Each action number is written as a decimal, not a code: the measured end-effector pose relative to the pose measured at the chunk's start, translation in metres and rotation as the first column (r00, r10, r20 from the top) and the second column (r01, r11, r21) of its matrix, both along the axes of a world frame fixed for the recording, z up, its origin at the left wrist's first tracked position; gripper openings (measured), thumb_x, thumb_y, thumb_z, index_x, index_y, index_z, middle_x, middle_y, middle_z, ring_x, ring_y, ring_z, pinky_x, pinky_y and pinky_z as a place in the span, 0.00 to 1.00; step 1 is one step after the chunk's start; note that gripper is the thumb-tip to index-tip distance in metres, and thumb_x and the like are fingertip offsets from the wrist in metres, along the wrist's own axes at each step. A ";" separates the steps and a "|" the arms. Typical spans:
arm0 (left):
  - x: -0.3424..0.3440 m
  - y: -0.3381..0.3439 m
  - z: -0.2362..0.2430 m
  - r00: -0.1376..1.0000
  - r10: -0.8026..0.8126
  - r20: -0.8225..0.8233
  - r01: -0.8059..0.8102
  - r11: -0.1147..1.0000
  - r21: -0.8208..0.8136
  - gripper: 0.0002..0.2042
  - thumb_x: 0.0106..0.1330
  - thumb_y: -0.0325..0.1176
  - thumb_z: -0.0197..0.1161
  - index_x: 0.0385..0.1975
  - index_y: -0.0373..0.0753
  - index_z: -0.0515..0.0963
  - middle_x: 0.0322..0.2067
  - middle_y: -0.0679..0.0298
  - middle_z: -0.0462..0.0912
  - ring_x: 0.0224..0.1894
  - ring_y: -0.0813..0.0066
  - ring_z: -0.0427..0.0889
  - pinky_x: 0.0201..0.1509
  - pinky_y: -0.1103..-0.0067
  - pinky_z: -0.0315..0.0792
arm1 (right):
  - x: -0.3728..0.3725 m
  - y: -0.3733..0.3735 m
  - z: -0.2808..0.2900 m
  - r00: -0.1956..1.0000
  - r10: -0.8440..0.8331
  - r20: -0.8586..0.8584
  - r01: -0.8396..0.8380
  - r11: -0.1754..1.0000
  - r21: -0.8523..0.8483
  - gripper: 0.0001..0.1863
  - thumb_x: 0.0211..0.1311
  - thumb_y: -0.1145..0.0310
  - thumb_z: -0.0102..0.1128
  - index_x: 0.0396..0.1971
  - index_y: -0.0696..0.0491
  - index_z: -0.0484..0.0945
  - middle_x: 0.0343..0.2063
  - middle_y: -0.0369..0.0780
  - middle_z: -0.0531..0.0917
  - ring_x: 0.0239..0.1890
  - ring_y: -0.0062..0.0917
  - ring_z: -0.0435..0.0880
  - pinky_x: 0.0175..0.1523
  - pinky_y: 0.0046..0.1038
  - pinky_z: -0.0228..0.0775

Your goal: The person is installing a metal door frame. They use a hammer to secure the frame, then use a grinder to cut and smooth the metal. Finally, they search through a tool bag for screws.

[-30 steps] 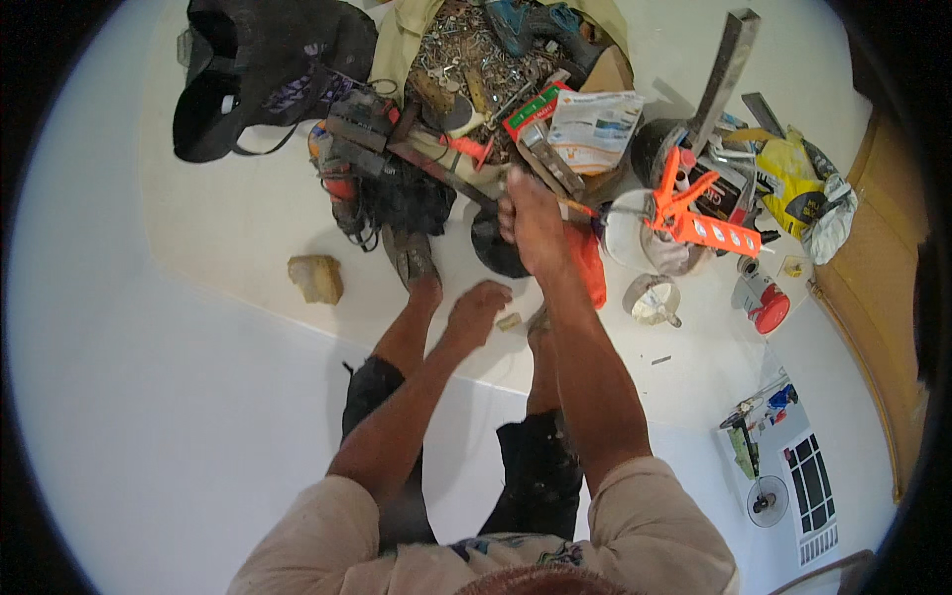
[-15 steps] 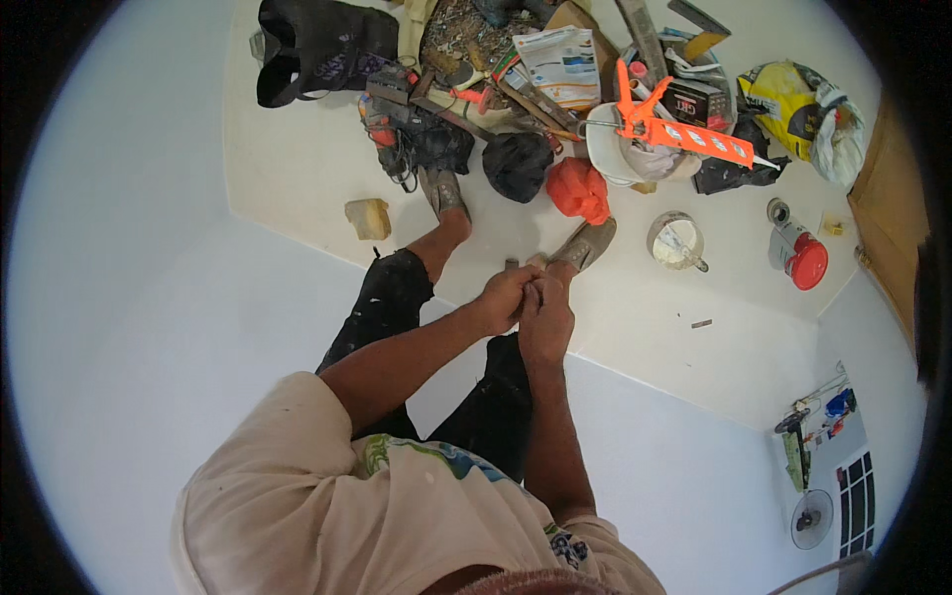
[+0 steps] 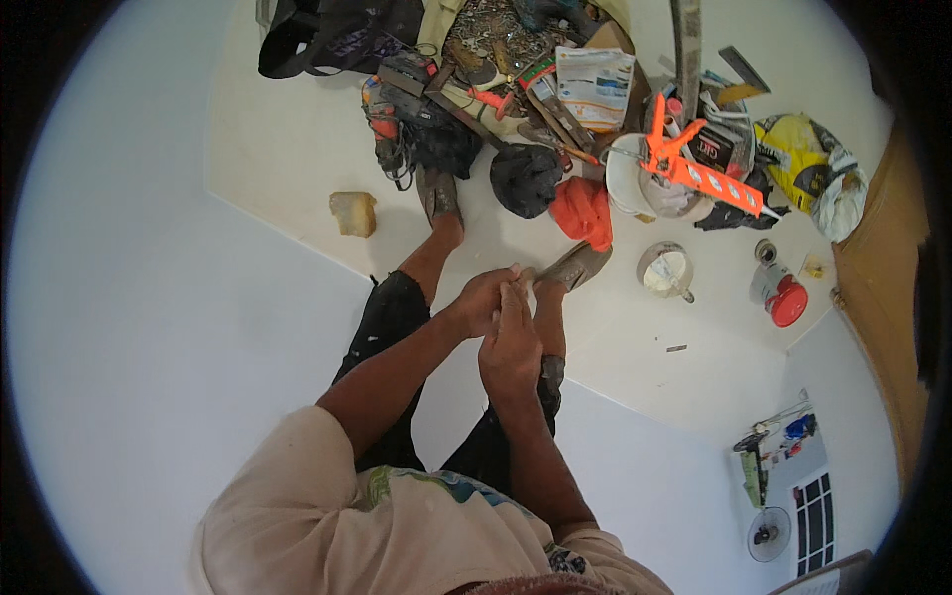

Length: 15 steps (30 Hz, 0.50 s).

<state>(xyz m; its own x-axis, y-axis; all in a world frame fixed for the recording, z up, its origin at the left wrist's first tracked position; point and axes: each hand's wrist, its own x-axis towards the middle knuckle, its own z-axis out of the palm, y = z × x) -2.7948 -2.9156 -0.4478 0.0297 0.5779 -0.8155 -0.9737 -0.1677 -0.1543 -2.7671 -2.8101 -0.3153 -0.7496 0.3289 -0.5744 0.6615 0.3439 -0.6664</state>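
My left hand (image 3: 483, 300) and my right hand (image 3: 512, 349) meet in front of my legs, above the right shoe (image 3: 575, 266). The left fingers are curled closed. Against them press the right fingers, pointing away from me and held close together. A small pale tip shows at the fingertips, but what they pinch is too small and hidden to name. Nearest beyond the hands lie an orange-red plastic bag (image 3: 581, 210) and a black bag-like bundle (image 3: 524, 179).
An orange caulking gun (image 3: 702, 177) rests across a white bucket (image 3: 625, 178) of tools. Right of it are a tub of white paste (image 3: 664, 270), a red-lidded container (image 3: 785, 301) and a yellow sack (image 3: 793, 149). A power drill (image 3: 382, 124) and a sponge-like block (image 3: 353, 213) lie left.
Both hands have shifted slightly left and stay together. The right fingers have straightened along the left hand. The view has turned a little, so the floor items appear displaced.
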 end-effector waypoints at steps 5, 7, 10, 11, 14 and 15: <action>-0.018 -0.049 -0.026 0.612 -0.381 -0.693 0.244 0.925 -0.292 0.12 0.82 0.43 0.54 0.40 0.42 0.78 0.28 0.69 0.77 0.25 0.82 0.73 0.26 0.82 0.67 | -0.105 0.013 -0.133 0.986 0.067 -0.153 -0.043 0.987 0.156 0.13 0.64 0.76 0.61 0.48 0.63 0.79 0.44 0.55 0.83 0.46 0.55 0.85 0.52 0.50 0.79; -0.024 -0.063 -0.030 0.994 -0.066 0.086 0.084 0.969 -0.233 0.10 0.80 0.40 0.56 0.40 0.43 0.78 0.28 0.70 0.78 0.24 0.84 0.72 0.24 0.83 0.64 | -0.170 0.019 -0.222 0.949 0.250 -0.195 -0.144 0.888 0.437 0.11 0.63 0.75 0.61 0.44 0.60 0.80 0.42 0.51 0.82 0.45 0.52 0.82 0.50 0.50 0.75; -0.040 -0.073 -0.037 0.995 -0.089 -0.051 0.081 0.987 -0.140 0.07 0.80 0.34 0.55 0.44 0.40 0.79 0.28 0.67 0.78 0.25 0.81 0.75 0.25 0.81 0.68 | -0.245 0.024 -0.332 0.883 0.454 0.123 -0.427 0.663 0.615 0.15 0.68 0.68 0.57 0.50 0.56 0.83 0.48 0.48 0.82 0.53 0.44 0.76 0.58 0.46 0.66; -0.042 -0.075 -0.034 0.986 -0.128 -0.109 0.114 0.986 -0.121 0.08 0.80 0.33 0.55 0.45 0.39 0.79 0.27 0.67 0.78 0.25 0.80 0.76 0.25 0.80 0.69 | -0.255 0.021 -0.356 0.838 0.471 0.274 -0.529 0.582 0.618 0.17 0.71 0.65 0.55 0.53 0.55 0.84 0.50 0.46 0.82 0.55 0.40 0.74 0.60 0.46 0.62; -0.057 -0.077 -0.026 0.960 -0.204 -0.191 0.190 0.978 -0.088 0.12 0.83 0.36 0.51 0.48 0.36 0.79 0.24 0.67 0.75 0.23 0.79 0.72 0.25 0.79 0.66 | -0.273 0.020 -0.386 0.677 0.536 0.505 -0.735 0.452 0.506 0.19 0.74 0.62 0.51 0.53 0.53 0.86 0.53 0.43 0.81 0.59 0.37 0.70 0.62 0.47 0.58; -0.063 -0.077 -0.025 0.942 -0.232 -0.241 0.218 0.972 -0.085 0.13 0.83 0.38 0.51 0.48 0.36 0.79 0.24 0.68 0.74 0.22 0.79 0.71 0.25 0.79 0.64 | -0.278 0.021 -0.384 0.681 0.536 0.499 -0.727 0.418 0.544 0.19 0.73 0.61 0.52 0.52 0.52 0.88 0.52 0.42 0.82 0.58 0.37 0.71 0.61 0.47 0.57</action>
